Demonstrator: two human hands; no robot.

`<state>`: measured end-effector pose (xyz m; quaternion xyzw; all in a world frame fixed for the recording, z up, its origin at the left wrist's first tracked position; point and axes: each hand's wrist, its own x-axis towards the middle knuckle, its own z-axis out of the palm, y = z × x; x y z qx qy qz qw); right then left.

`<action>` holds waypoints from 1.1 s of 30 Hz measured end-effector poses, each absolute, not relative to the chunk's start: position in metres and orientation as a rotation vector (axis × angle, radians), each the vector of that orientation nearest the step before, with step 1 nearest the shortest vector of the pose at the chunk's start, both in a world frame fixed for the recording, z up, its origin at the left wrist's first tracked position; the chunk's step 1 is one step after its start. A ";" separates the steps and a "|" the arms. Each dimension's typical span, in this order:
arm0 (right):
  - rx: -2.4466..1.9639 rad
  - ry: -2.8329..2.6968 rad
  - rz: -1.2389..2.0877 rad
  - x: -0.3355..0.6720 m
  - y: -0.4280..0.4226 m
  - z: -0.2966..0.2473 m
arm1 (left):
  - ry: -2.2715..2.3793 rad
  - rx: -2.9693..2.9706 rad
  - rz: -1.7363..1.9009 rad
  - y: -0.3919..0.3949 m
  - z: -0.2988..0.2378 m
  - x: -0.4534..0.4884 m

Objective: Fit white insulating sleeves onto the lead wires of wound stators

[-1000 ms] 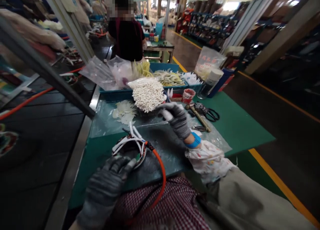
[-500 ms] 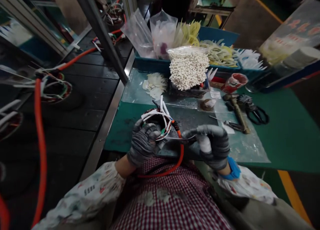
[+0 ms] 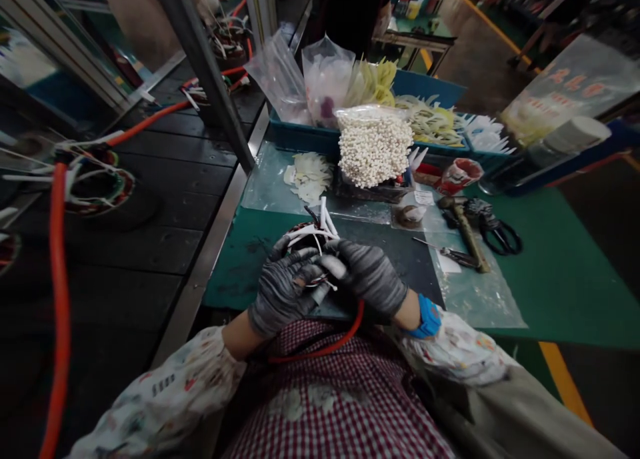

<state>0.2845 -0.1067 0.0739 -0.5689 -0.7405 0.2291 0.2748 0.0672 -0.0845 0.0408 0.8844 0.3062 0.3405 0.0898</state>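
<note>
L hand [image 3: 287, 289] held wire ring [image 3: 303, 231] on counter [image 3: 560, 259]; R hand [image 3: 367, 276] bent in by white leads [image 3: 325, 216], pinch hidden, couldn't tell. Risk: snagged orange cable [image 3: 345, 339] might've tugged ring askew.

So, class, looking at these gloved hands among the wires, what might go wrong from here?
With the left hand and right hand so close around the ring of wires, a white wire might get bent or pulled. The orange cable curves below the right hand, so it could get tugged by accident.
</note>
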 end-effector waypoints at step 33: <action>-1.005 -1.694 1.322 0.309 -0.116 0.048 | 0.860 2.630 1.085 -0.080 0.032 0.068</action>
